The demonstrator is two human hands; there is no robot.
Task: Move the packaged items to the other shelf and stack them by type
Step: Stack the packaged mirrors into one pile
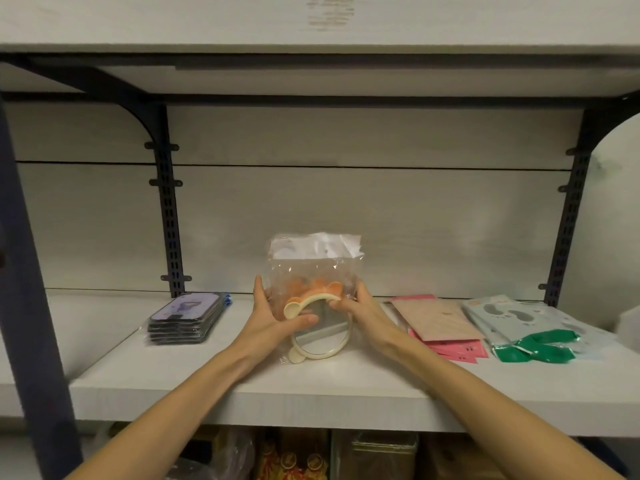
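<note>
Head view of a white shelf [214, 386] with a pale back panel, read from left to right. Near the shelf's left end, toward the back edge, lies a neat stack of flat dark packets [187, 320]; the top one shows a purple printed face whose writing is too small to read.

At the middle of the shelf, both hands hold a clear plastic bag [313, 268] upright, its crumpled top raised toward the back panel. The bag contains round mirrors with small ears: a cream-rimmed mirror [320, 336] at the bottom touches the shelf near the front edge, and an orange one [301, 289] sits behind it. The left hand [273, 315] grips the bag's left side, fingers curled round it and the thumb pressed across the cream rim. The right hand [356, 306] pinches the bag's right side, fingertips bent onto the rim.

Just right of the right hand lies a fanned pile of pink and tan packets [440, 323]; their small dark marks cannot be read. Toward the shelf's right end lie pale blue packets [512, 313] printed with cut-out shapes, and a green foil item [540, 348] rests over their front edge. Faint reversed print on the board above [329, 12] is illegible.
</note>
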